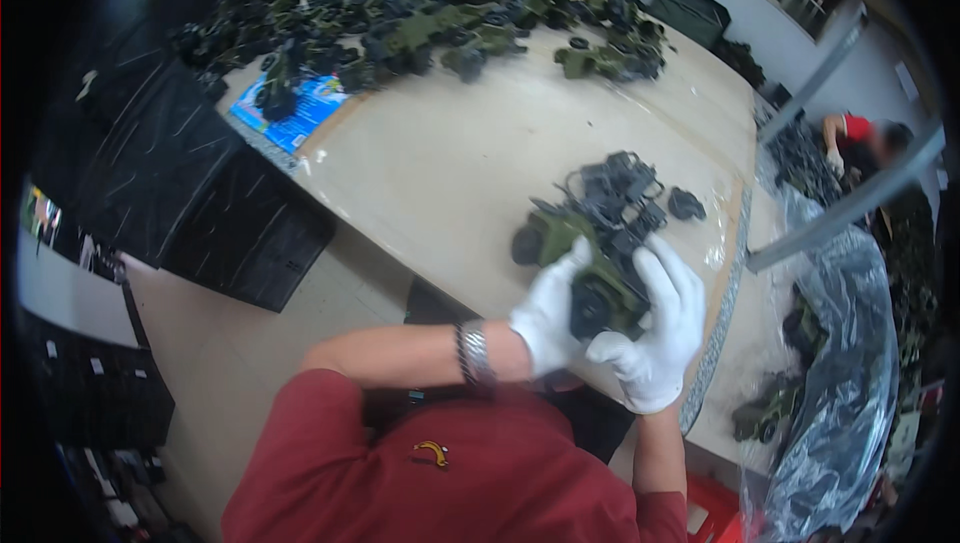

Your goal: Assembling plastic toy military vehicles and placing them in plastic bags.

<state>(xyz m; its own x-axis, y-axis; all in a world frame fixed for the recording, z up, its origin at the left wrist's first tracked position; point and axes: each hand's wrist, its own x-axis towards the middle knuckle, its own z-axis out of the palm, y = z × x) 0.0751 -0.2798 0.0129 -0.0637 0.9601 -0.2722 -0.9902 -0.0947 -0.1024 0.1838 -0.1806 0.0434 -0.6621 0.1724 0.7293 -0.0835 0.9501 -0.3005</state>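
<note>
The gloved left hand (548, 315) grips the near left side of a green toy vehicle (600, 288) over the tabletop (440, 173). The gloved right hand (660, 328) clasps its right side. Just beyond both hands lies what looks like a pile of dark plastic parts (620, 193).

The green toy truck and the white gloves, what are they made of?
The green toy truck looks like hard moulded plastic: matte olive body, dark grey parts, crisp edges. The white gloves on the left hand and right hand look like soft knitted cloth, probably cotton, since they wrinkle and do not shine.
</note>
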